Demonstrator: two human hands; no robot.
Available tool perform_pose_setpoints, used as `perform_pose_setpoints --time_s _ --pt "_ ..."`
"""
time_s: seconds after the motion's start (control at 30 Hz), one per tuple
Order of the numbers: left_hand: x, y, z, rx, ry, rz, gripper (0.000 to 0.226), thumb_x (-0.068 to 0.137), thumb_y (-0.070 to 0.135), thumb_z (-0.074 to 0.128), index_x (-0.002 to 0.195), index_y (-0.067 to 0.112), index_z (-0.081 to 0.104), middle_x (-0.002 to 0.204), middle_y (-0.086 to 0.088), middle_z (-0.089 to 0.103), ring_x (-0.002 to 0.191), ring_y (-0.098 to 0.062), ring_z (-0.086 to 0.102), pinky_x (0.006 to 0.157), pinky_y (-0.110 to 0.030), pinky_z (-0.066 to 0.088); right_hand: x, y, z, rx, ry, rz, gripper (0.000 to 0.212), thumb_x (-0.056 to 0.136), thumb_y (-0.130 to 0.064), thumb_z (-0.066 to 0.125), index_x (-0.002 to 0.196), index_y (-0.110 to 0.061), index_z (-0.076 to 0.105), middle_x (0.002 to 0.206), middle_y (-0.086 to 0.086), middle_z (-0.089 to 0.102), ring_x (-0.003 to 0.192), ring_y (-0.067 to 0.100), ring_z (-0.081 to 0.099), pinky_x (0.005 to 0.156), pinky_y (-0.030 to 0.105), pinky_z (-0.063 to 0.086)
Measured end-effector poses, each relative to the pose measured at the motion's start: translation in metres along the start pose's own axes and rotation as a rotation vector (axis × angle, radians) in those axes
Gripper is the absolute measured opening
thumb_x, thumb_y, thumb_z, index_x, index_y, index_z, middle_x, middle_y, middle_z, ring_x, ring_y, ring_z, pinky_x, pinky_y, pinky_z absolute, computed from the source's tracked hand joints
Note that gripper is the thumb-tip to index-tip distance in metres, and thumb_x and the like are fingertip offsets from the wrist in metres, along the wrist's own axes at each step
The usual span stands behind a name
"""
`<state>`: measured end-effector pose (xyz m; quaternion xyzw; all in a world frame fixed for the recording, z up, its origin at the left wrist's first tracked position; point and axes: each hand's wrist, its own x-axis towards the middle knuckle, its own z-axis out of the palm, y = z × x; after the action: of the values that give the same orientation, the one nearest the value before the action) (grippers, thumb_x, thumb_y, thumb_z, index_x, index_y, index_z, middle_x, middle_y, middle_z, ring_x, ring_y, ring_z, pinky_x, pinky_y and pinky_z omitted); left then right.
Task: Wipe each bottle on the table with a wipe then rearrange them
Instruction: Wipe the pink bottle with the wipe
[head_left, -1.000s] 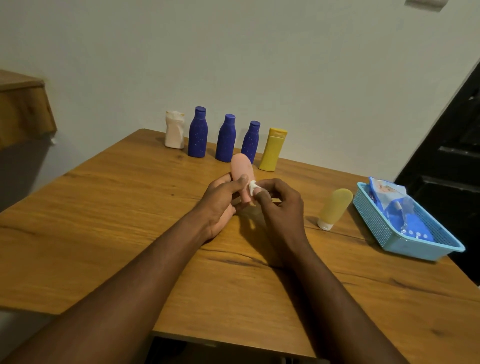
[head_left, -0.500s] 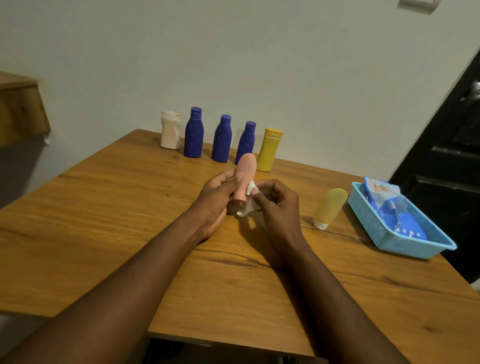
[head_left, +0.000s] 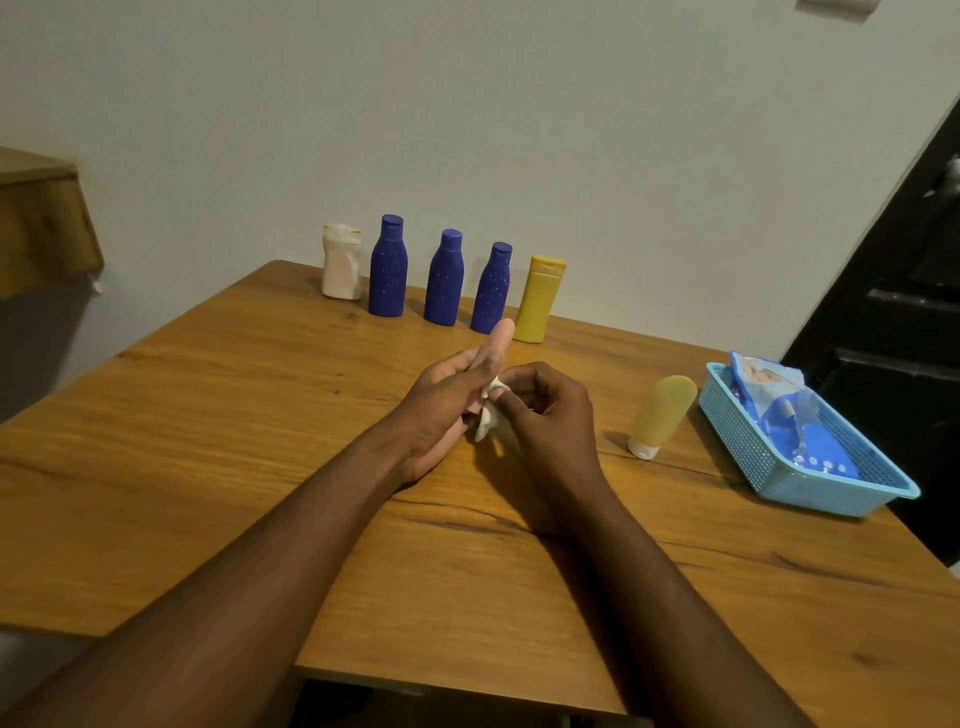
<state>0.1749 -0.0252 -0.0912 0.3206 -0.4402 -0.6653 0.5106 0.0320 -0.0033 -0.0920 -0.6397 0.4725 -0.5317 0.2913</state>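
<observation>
Left hand (head_left: 441, 410) grips pink bottle (head_left: 496, 343) tilted above the worktop (head_left: 260, 441), seemingly steadying it while right hand (head_left: 545, 415) pinches wipe (head_left: 488, 415) against it.

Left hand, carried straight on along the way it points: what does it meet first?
Probably the rightmost blue bottle or the upright yellow bottle beside it: the left hand and its pink bottle aim between them. Depth is unclear.

pink bottle (head_left: 497, 340), white wipe (head_left: 487, 415), blue basket (head_left: 810, 480)
</observation>
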Motion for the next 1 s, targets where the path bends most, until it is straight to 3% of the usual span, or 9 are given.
perform_pose_setpoints --time_s 0.1,0.2,0.4,0.53,0.6,0.67,0.8,0.9,1.0 --pt "-0.001 0.002 0.002 -0.012 -0.004 0.005 0.040 0.108 0.025 0.055 0.148 0.020 0.056 0.145 0.003 0.065 0.135 -0.016 0.060 0.118 -0.041 0.045 0.000 -0.001 0.000 0.027 0.036 0.014 0.009 0.095 -0.017 0.068 0.102 -0.021 0.073 0.095 -0.004 0.074 0.090 0.011 0.071 0.084 0.045 0.060" --pt "0.001 0.001 0.006 -0.013 0.054 -0.021 0.044 0.108 0.039 0.050 0.144 0.015 0.056 0.127 -0.009 0.074 0.123 -0.023 0.068 0.114 -0.046 0.049 0.002 -0.001 -0.002 0.029 0.083 -0.016 0.010 0.097 -0.018 0.067 0.105 -0.019 0.073 0.097 -0.006 0.074 0.091 0.010 0.070 0.082 0.044 0.060" --pt "0.008 -0.002 -0.002 -0.109 0.161 -0.074 0.049 0.110 0.048 0.044 0.132 0.009 0.063 0.125 -0.017 0.074 0.124 -0.034 0.068 0.115 -0.052 0.048 -0.001 -0.003 0.002 -0.075 -0.045 -0.085 0.013 0.092 -0.019 0.072 0.102 -0.025 0.077 0.102 -0.012 0.073 0.098 0.005 0.066 0.079 0.027 0.056" --pt "0.005 0.002 0.001 -0.157 0.196 -0.090 0.047 0.111 0.044 0.044 0.132 0.005 0.060 0.116 -0.016 0.077 0.103 -0.028 0.076 0.084 -0.038 0.062 0.000 -0.001 0.002 -0.083 -0.032 -0.054 0.009 0.089 -0.022 0.073 0.097 -0.021 0.077 0.090 -0.009 0.074 0.084 0.008 0.067 0.071 0.025 0.053" --pt "0.003 0.002 0.003 -0.140 0.221 -0.092 0.047 0.110 0.045 0.045 0.131 0.005 0.059 0.116 -0.015 0.071 0.087 -0.022 0.069 0.067 -0.030 0.055 0.002 0.002 -0.001 -0.091 0.043 -0.031 0.009 0.091 -0.024 0.071 0.098 -0.022 0.075 0.090 -0.009 0.073 0.085 0.011 0.067 0.073 0.032 0.057" --pt "0.003 0.001 0.005 -0.092 0.246 -0.091 0.044 0.110 0.045 0.046 0.130 0.007 0.058 0.113 -0.016 0.064 0.080 -0.018 0.059 0.063 -0.029 0.048 0.003 0.003 -0.003 -0.107 0.094 -0.027 0.010 0.094 -0.024 0.069 0.102 -0.024 0.074 0.095 -0.011 0.072 0.088 0.009 0.066 0.077 0.035 0.059" --pt "0.004 0.000 0.005 -0.038 0.232 -0.058 0.043 0.111 0.041 0.046 0.137 0.010 0.059 0.122 -0.021 0.069 0.097 -0.023 0.064 0.070 -0.032 0.050 0.003 0.000 -0.002 -0.144 0.133 -0.101 0.015 0.096 -0.022 0.067 0.110 -0.024 0.073 0.108 -0.011 0.068 0.100 0.003 0.061 0.078 0.021 0.053" --pt "0.005 -0.001 0.004 -0.056 0.207 -0.058 0.040 0.111 0.039 0.047 0.135 0.011 0.063 0.123 -0.018 0.074 0.117 -0.032 0.070 0.103 -0.047 0.055 0.001 -0.002 0.003 -0.209 0.019 -0.189 0.015 0.094 -0.018 0.069 0.106 -0.025 0.075 0.109 -0.009 0.064 0.103 0.003 0.058 0.075 0.016 0.050" --pt "0.007 -0.001 0.003 -0.059 0.212 -0.069 0.041 0.111 0.038 0.048 0.138 0.010 0.062 0.117 -0.013 0.078 0.115 -0.032 0.073 0.110 -0.054 0.052 -0.002 -0.002 0.008 -0.265 -0.062 -0.210 0.009 0.090 -0.021 0.071 0.095 -0.027 0.077 0.100 -0.013 0.064 0.098 0.004 0.059 0.074 0.017 0.051"
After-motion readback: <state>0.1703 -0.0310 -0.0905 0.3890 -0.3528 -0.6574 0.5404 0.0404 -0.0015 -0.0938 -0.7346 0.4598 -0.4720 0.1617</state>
